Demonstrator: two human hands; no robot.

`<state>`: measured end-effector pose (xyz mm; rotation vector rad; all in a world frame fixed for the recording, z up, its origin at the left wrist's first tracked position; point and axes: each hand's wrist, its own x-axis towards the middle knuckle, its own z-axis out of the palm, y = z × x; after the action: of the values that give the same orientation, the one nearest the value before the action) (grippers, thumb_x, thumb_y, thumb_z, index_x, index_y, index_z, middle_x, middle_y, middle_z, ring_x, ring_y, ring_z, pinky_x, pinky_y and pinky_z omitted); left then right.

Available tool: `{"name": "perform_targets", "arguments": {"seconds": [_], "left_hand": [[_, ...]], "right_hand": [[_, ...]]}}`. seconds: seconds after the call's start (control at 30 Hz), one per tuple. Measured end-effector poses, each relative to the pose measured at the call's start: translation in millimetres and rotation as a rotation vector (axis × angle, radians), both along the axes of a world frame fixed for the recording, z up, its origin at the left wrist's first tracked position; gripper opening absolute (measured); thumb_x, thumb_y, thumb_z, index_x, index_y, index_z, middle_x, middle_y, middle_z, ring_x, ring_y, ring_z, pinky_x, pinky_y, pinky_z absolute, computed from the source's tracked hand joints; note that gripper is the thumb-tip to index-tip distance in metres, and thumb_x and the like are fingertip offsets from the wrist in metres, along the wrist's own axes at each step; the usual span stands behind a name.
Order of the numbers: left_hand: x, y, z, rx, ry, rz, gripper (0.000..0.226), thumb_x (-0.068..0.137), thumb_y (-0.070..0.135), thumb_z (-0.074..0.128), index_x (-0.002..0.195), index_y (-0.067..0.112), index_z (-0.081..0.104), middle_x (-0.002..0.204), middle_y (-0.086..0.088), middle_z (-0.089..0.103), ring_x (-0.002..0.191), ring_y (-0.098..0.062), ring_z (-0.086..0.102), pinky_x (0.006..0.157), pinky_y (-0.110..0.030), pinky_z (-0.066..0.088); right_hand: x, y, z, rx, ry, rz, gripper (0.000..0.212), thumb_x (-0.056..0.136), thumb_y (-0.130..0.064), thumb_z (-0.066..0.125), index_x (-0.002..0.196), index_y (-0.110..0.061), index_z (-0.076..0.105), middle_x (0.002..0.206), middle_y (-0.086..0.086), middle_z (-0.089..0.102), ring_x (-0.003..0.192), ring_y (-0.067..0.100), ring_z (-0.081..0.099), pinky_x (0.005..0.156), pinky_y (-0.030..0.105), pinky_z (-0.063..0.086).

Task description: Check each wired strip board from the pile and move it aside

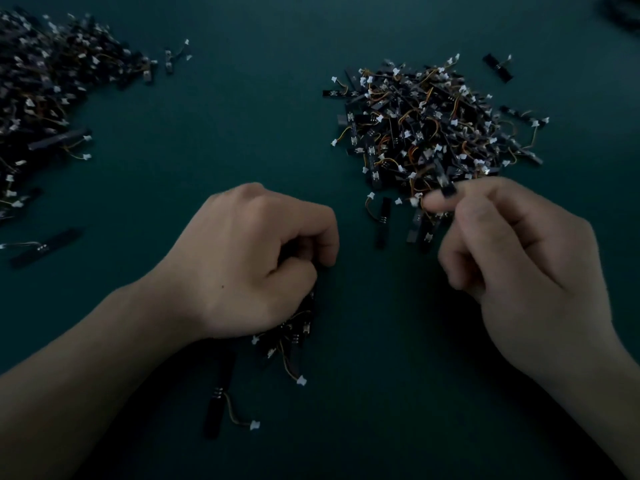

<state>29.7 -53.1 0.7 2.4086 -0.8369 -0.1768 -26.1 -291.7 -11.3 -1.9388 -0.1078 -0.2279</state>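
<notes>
Nearest, a loose strip board [217, 407] lies on the dark green table [363, 427], close by the left hand [249, 261], whose curled fingers clench a bundle of strip boards [296, 332] trailing from under the fist. The right hand [519, 258] pinches a single strip board [449, 190] between thumb and forefinger, its end protruding past the fingertips at the near edge of the pile [433, 123]. A second heap [41, 88] spreads far left, well apart.

We note: the left hand [249, 261] covers most of its bunch [294, 336]; count unreadable. Fingertips [432, 204] of the right hand [519, 258] and the pinched board [448, 190] are blurred. The left heap [38, 98] runs off the frame edge. Top right, dark clutter [623, 12] is cropped; we cannot identify it
</notes>
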Motion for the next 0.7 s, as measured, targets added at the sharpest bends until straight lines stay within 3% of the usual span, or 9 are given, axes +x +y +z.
{"name": "perform_targets", "arguments": {"seconds": [0.13, 0.2, 0.33, 0.53, 0.7], "left_hand": [[-2.0, -1.0, 3.9, 0.052, -0.015, -0.139, 0.025, 0.066, 0.028, 0.05, 0.085, 0.029, 0.065, 0.079, 0.01, 0.057, 0.073, -0.012, 0.058, 0.077, -0.042, 0.042], [-2.4, -2.0, 3.3, 0.091, -0.06, -0.18, 0.018, 0.069, 0.032, 0.055, 0.084, 0.027, 0.062, 0.081, 0.01, 0.055, 0.073, -0.015, 0.056, 0.077, -0.042, 0.04], [-2.3, -1.8, 4.2, 0.14, -0.107, -0.295, 0.017, 0.068, 0.04, 0.057, 0.075, 0.026, 0.052, 0.08, 0.008, 0.05, 0.074, -0.019, 0.052, 0.076, -0.043, 0.039], [-0.7, -2.2, -1.2, 0.112, -0.132, -0.302, 0.007, 0.066, 0.026, 0.054, 0.072, 0.027, 0.05, 0.079, 0.01, 0.049, 0.071, -0.017, 0.049, 0.074, -0.042, 0.039], [1.1, -3.5, -10.0, 0.043, -0.169, -0.235, 0.008, 0.087, 0.023, 0.064, 0.087, 0.028, 0.057, 0.084, 0.014, 0.054, 0.077, -0.011, 0.054, 0.078, -0.039, 0.042]], "right_hand": [[-0.5, 0.6, -0.8, -0.05, -0.005, 0.033, 0.02, 0.102, -0.038, 0.052, 0.111, -0.03, 0.068, 0.062, 0.006, 0.06, 0.052, 0.01, 0.056, 0.054, 0.011, 0.042], [-0.7, 1.3, -0.5, -0.069, -0.006, 0.052, 0.017, 0.1, -0.04, 0.055, 0.107, -0.033, 0.068, 0.065, 0.007, 0.058, 0.054, 0.014, 0.055, 0.05, 0.021, 0.044], [-2.0, 3.8, 1.2, -0.144, -0.021, 0.088, 0.013, 0.1, -0.038, 0.057, 0.1, -0.033, 0.069, 0.074, 0.0, 0.063, 0.058, 0.014, 0.059, 0.052, 0.012, 0.043], [-2.9, 4.5, 1.6, -0.144, -0.003, 0.113, 0.014, 0.099, -0.038, 0.057, 0.097, -0.033, 0.07, 0.073, -0.004, 0.064, 0.059, 0.015, 0.06, 0.052, 0.012, 0.043], [-3.3, 4.9, 2.8, -0.178, -0.002, 0.128, 0.014, 0.099, -0.038, 0.057, 0.095, -0.033, 0.069, 0.074, -0.002, 0.065, 0.06, 0.016, 0.062, 0.049, 0.02, 0.046]]}}
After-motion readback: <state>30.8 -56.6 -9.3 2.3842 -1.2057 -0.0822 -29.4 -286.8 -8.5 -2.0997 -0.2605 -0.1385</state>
